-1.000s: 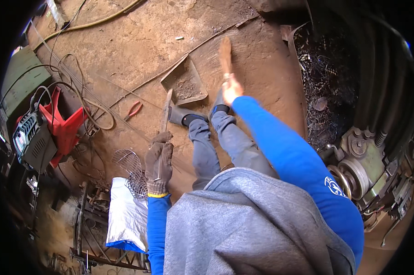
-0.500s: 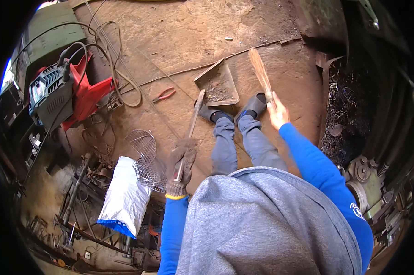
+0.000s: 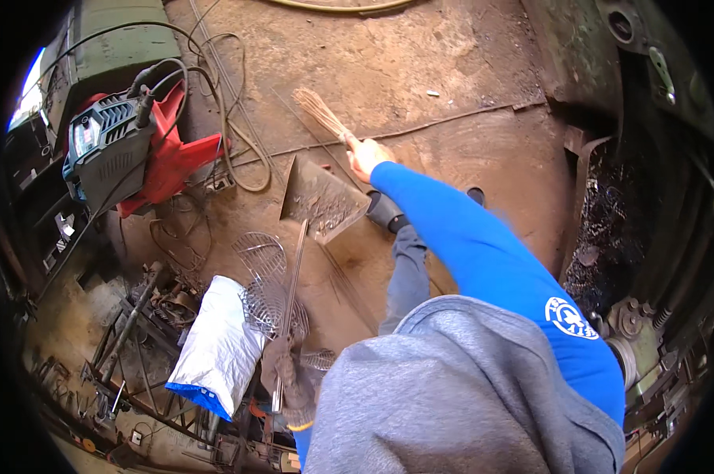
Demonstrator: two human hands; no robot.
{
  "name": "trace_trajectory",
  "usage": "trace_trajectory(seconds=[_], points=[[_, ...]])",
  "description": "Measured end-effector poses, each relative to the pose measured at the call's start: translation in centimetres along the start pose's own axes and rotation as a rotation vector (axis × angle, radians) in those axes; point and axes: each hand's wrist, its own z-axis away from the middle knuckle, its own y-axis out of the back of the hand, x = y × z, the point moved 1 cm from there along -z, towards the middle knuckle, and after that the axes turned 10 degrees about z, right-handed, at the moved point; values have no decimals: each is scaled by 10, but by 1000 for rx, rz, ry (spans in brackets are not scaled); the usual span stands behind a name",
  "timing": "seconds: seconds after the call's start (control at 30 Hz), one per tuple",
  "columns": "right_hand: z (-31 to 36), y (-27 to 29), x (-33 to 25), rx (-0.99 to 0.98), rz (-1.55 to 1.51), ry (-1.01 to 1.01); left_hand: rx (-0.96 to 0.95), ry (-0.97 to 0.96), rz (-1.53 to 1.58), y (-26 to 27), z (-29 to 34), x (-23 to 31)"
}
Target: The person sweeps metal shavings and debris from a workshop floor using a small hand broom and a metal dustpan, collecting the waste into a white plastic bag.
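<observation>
My right hand (image 3: pixel 369 160) is bare and closed round the grip of a straw hand broom (image 3: pixel 324 116). Its bristles point up and left, over the floor beyond the dustpan. My left hand (image 3: pixel 290 378), in a dirty knit glove, is wrapped round the long thin handle (image 3: pixel 297 272) of a metal dustpan (image 3: pixel 295 180). Dark debris and shavings lie in the pan, which rests in front of my left shoe (image 3: pixel 385 212). My right forearm crosses over my legs and hides most of the right shoe. A bit of red plier handle (image 3: pixel 326 167) shows behind the pan.
At left, a blue-grey machine (image 3: pixel 112 154) stands by a red metal piece (image 3: pixel 167 150), with cables (image 3: pixel 254 180) looping over the floor. Wire guards (image 3: pixel 263 265) and a white sack (image 3: pixel 218 340) lie near my left arm. Dark metal shavings (image 3: pixel 590 229) fill a trough at right.
My right hand has swung the broom leftward, across in front of me. The dustpan and my left hand have shifted left and nearer, the pan now covering most of the pliers. The view has shifted slightly.
</observation>
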Motion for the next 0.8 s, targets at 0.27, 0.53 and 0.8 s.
trace_trajectory(seconds=[0.27, 0.53, 0.8], points=[[37, -44, 107, 182, -52, -136, 110, 20, 105, 25, -15, 2], [81, -26, 114, 15, -3, -24, 96, 59, 121, 4, -40, -3], [147, 50, 246, 288, -105, -251, 132, 88, 75, -22, -39, 23]])
